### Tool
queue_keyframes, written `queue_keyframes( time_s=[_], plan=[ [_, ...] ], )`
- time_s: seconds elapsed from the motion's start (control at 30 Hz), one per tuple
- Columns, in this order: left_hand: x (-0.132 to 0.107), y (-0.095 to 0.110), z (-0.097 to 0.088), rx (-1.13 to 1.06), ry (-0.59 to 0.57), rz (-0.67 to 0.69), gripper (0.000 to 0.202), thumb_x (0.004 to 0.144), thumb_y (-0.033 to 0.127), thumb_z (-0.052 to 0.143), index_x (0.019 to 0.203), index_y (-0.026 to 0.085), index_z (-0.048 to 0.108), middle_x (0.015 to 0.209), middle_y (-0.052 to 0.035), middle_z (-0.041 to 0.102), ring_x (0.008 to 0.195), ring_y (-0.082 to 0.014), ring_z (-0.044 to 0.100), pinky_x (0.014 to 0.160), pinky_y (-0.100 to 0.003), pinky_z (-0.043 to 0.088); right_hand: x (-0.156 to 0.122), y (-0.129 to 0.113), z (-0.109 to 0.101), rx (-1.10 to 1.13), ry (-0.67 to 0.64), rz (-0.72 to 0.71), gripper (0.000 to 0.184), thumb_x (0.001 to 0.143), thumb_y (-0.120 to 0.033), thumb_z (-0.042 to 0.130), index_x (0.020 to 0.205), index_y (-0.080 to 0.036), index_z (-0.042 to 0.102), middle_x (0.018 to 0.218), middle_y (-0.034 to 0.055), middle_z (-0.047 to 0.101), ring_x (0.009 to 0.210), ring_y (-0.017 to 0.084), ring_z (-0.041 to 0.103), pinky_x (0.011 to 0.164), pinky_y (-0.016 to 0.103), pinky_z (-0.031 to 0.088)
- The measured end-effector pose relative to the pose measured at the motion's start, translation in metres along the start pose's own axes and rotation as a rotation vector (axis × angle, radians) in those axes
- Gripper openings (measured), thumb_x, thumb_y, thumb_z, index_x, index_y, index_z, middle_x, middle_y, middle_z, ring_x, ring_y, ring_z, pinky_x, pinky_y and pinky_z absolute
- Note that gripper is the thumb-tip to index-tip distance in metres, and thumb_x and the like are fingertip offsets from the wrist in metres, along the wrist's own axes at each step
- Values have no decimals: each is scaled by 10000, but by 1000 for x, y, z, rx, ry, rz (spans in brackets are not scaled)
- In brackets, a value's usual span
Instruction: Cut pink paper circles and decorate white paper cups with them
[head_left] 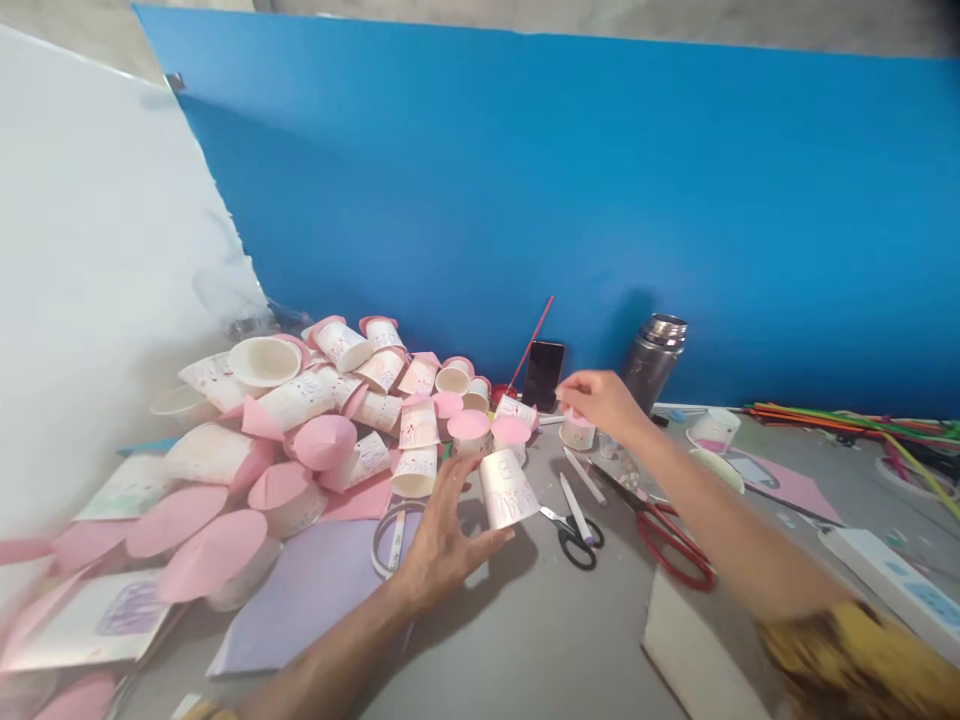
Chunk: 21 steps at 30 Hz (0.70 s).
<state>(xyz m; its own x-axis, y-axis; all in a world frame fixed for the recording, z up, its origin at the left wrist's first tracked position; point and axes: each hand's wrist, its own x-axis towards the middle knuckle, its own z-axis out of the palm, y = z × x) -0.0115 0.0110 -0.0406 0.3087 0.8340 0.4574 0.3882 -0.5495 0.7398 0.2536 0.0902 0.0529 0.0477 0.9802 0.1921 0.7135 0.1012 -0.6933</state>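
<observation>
My left hand (pixel 442 540) has its fingers and thumb around a white paper cup (pixel 508 490), bottom end up and slightly tilted, with purple marker drawing on its side. My right hand (pixel 604 402) reaches farther out, fingertips pinched together just above a short paper cup with a pink top (pixel 577 432); whatever sits in the pinch is too small to make out. Between the hands lie two white markers (pixel 576 510), black-handled scissors (pixel 576 545) and red-handled scissors (pixel 671 540). A roll of tape (pixel 379 540) rests beside my left wrist.
Many decorated paper cups with pink paper discs (pixel 300 400) are heaped on the left. Purple paper sheets (pixel 300 590) lie in front of them. A phone (pixel 543 375) and a metal flask (pixel 655 360) stand by the blue panel (pixel 525 200). At right are a power strip (pixel 900 580) and coloured pipe cleaners (pixel 840 420).
</observation>
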Motion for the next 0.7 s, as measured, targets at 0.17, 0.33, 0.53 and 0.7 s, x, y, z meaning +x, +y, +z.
queue_keyframes(
  time_s=[0.17,0.33,0.53,0.7],
  plan=[
    [0,0,-5,44,91,-47,768,743,177,758,1420,330,430,1406,-97,552,1240,-311,602,954,-499,576,106,-18,-2,-160,324,96,341,957,-360,593,1172,-135,733,1017,164,794,984,268,734,861,351,538],
    [-7,-4,-2,6,120,-126,791,727,225,775,1443,324,452,1417,-112,557,1198,-329,628,977,-519,570,156,-15,-8,-257,361,176,477,913,-600,618,883,-155,784,884,178,779,940,327,723,859,420,531],
    [-11,-3,5,-119,121,-188,867,690,186,763,1474,355,435,1442,-103,543,1245,-347,587,1002,-521,558,155,-33,23,-292,282,82,308,915,-490,641,855,-212,758,863,93,779,897,282,712,811,362,503],
    [-9,-8,-16,-110,118,-190,868,673,209,763,1472,355,458,1445,-105,554,1208,-350,609,961,-512,581,122,-39,44,-231,208,-19,176,882,-334,663,767,-214,721,785,62,765,815,248,709,768,318,487]
  ],
)
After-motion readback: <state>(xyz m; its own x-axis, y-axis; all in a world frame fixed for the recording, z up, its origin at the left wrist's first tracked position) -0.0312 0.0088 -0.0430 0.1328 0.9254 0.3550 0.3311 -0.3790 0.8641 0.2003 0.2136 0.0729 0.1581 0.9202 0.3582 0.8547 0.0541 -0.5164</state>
